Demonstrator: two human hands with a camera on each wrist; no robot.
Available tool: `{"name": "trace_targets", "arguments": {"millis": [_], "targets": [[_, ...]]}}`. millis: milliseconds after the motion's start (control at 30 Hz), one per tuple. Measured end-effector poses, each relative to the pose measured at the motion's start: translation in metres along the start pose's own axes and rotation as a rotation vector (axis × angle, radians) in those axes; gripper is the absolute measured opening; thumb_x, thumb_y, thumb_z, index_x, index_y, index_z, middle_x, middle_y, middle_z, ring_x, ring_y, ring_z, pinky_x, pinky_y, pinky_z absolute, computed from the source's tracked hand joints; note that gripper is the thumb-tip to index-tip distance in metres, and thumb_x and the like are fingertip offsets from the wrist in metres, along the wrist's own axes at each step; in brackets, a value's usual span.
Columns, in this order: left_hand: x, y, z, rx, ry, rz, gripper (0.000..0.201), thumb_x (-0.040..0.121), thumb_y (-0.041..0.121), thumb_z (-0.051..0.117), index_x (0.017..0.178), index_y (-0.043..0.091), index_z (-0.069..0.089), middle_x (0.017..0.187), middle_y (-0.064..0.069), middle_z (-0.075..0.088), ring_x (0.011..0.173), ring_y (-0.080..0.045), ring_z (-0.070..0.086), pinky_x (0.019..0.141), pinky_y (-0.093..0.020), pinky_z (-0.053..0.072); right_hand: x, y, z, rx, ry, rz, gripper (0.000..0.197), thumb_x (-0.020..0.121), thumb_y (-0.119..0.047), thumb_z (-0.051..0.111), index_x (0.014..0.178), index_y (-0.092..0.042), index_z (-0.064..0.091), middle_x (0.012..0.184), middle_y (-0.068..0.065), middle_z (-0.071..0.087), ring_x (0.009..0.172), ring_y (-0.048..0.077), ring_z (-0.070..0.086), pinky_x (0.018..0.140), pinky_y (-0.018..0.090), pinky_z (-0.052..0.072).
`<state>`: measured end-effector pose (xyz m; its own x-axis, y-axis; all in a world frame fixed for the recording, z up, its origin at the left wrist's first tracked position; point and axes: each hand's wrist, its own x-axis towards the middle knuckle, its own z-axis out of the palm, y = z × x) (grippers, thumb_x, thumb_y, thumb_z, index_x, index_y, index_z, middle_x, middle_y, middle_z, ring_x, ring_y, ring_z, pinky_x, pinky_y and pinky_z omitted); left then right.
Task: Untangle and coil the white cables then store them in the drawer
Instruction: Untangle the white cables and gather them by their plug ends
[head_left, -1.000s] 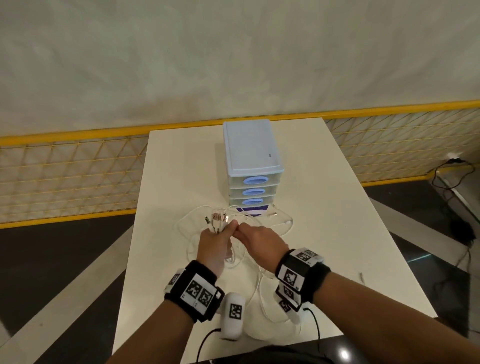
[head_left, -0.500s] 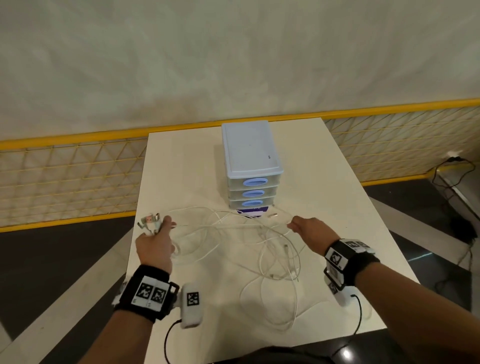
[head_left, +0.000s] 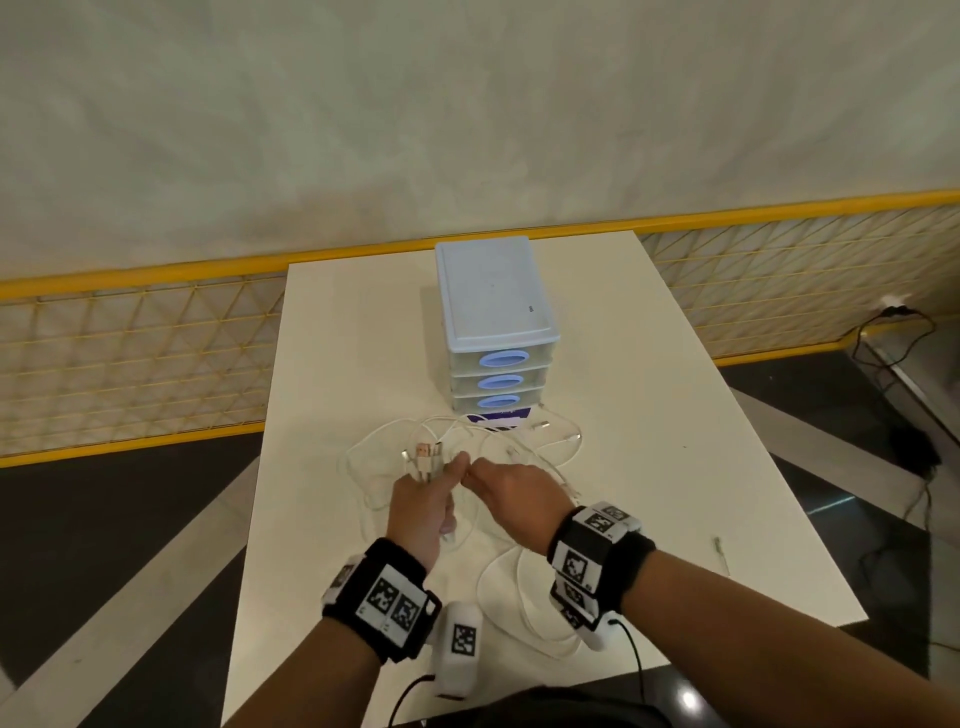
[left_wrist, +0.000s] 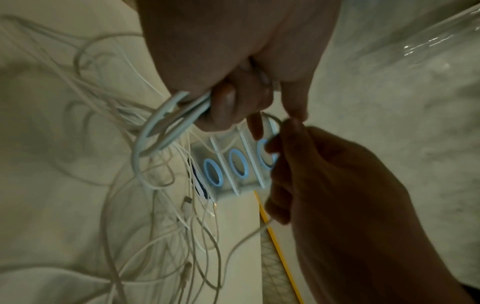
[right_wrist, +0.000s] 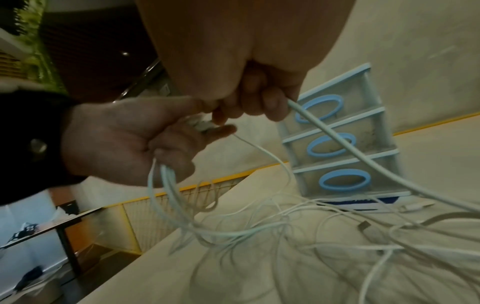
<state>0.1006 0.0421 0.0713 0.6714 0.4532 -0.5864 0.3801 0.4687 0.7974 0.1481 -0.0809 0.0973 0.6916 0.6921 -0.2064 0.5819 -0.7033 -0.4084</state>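
Our left grip (head_left: 422, 506) is clenched round a bunch of white cables (head_left: 519, 457), their plug ends sticking up past the knuckles toward 12 o'clock, while our right grip (head_left: 506, 496) pinches one strand just beside the left thumb, so the two hands nearly touch. In the left wrist view we see several strands looping out below the curled fingers (left_wrist: 228, 107), and in the right wrist view one thicker cable (right_wrist: 337, 142) runs out from between our right fingers (right_wrist: 262, 107) and down across the front of the drawers.

We work over a white bench (head_left: 675, 467), long from 6 to 12 o'clock. At its middle, toward 12 o'clock from our hands, stands the drawer unit (head_left: 493, 322), pale plastic with three stacked drawers, each with an oval blue handle, all pushed in. It sits on a dark blue and white sheet (head_left: 498, 414) that shows under its front edge.

Most of the cables lie loose on the bench in a tangle, spreading from the foot of the drawer unit to our wrists, with one large loop reaching toward 5 o'clock near the bench edge. A loose plug (head_left: 541, 425) lies at 1 o'clock from our right hand, near the unit's front corner.
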Motion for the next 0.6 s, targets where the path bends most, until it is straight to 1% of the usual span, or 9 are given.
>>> {"name": "trace_targets", "arguments": {"millis": [33, 67, 100, 200, 267, 300, 400, 500, 600], "targets": [[-0.001, -0.002, 0.003, 0.003, 0.004, 0.011, 0.029, 0.084, 0.016, 0.070, 0.061, 0.011, 0.052, 0.038, 0.006, 0.030, 0.033, -0.007, 0.025, 0.037, -0.017, 0.020, 0.000, -0.003, 0.003, 0.001, -0.016, -0.013, 0.036, 0.100, -0.038, 0.032, 0.115, -0.011, 0.050, 0.100, 0.017, 0.068, 0.088, 0.040, 0.062, 0.065, 0.039, 0.040], [-0.003, -0.002, 0.005, 0.016, 0.013, 0.029, 0.030, 0.085, 0.015, 0.068, 0.060, 0.012, 0.051, 0.037, 0.006, 0.032, 0.032, -0.007, 0.026, 0.037, -0.017, 0.021, 0.000, -0.003, 0.005, 0.009, -0.032, -0.016, 0.035, 0.100, -0.038, 0.031, 0.116, -0.012, 0.049, 0.101, 0.016, 0.068, 0.088, 0.040, 0.062, 0.065, 0.038, 0.040], [-0.003, -0.001, 0.006, 0.034, 0.035, 0.053, 0.029, 0.085, 0.014, 0.067, 0.060, 0.011, 0.054, 0.036, 0.006, 0.035, 0.031, -0.007, 0.028, 0.036, -0.017, 0.023, -0.001, -0.001, 0.006, 0.024, -0.046, -0.008, 0.035, 0.100, -0.038, 0.032, 0.114, -0.012, 0.050, 0.101, 0.016, 0.067, 0.089, 0.039, 0.061, 0.066, 0.038, 0.039], [0.003, 0.017, -0.008, 0.003, 0.189, 0.124, 0.022, 0.086, 0.015, 0.066, 0.065, 0.008, 0.065, 0.033, 0.008, 0.044, 0.028, -0.006, 0.033, 0.034, -0.014, 0.026, -0.005, 0.026, 0.001, 0.091, -0.058, 0.096, 0.033, 0.099, -0.039, 0.034, 0.105, -0.011, 0.051, 0.102, 0.020, 0.066, 0.093, 0.039, 0.061, 0.073, 0.040, 0.042], [0.014, 0.033, -0.028, -0.059, 0.301, 0.154, 0.021, 0.087, 0.016, 0.066, 0.067, 0.009, 0.066, 0.032, 0.009, 0.043, 0.027, -0.005, 0.032, 0.035, -0.015, 0.027, -0.013, 0.054, -0.004, 0.076, -0.073, 0.174, 0.033, 0.099, -0.039, 0.034, 0.106, -0.011, 0.051, 0.104, 0.021, 0.066, 0.095, 0.039, 0.060, 0.076, 0.039, 0.042], [0.019, 0.039, -0.039, -0.073, 0.328, 0.182, 0.022, 0.087, 0.017, 0.066, 0.066, 0.010, 0.066, 0.033, 0.009, 0.042, 0.027, -0.005, 0.031, 0.037, -0.017, 0.027, -0.017, 0.067, -0.006, 0.059, -0.077, 0.204, 0.033, 0.099, -0.039, 0.034, 0.106, -0.012, 0.051, 0.105, 0.021, 0.065, 0.096, 0.039, 0.060, 0.075, 0.037, 0.041], [0.024, 0.041, -0.051, -0.033, 0.325, 0.240, 0.022, 0.087, 0.019, 0.066, 0.067, 0.011, 0.069, 0.035, 0.006, 0.037, 0.030, -0.007, 0.028, 0.038, -0.018, 0.026, -0.020, 0.093, -0.010, 0.015, -0.055, 0.249, 0.034, 0.099, -0.039, 0.034, 0.106, -0.011, 0.051, 0.102, 0.021, 0.066, 0.094, 0.039, 0.061, 0.070, 0.035, 0.037], [0.026, 0.035, -0.049, -0.038, 0.326, 0.226, 0.019, 0.087, 0.021, 0.066, 0.073, 0.009, 0.070, 0.034, 0.008, 0.036, 0.030, -0.007, 0.028, 0.042, -0.021, 0.026, -0.014, 0.110, -0.007, 0.034, -0.011, 0.282, 0.033, 0.098, -0.038, 0.036, 0.104, -0.010, 0.053, 0.103, 0.019, 0.067, 0.094, 0.038, 0.061, 0.071, 0.035, 0.038], [0.026, 0.031, -0.054, 0.079, 0.294, 0.228, 0.015, 0.085, 0.022, 0.067, 0.077, 0.010, 0.072, 0.033, 0.010, 0.035, 0.030, -0.007, 0.029, 0.044, -0.023, 0.029, -0.015, 0.125, 0.001, 0.035, 0.000, 0.304, 0.032, 0.099, -0.035, 0.035, 0.104, -0.009, 0.053, 0.104, 0.015, 0.067, 0.094, 0.036, 0.061, 0.068, 0.030, 0.032]]}}
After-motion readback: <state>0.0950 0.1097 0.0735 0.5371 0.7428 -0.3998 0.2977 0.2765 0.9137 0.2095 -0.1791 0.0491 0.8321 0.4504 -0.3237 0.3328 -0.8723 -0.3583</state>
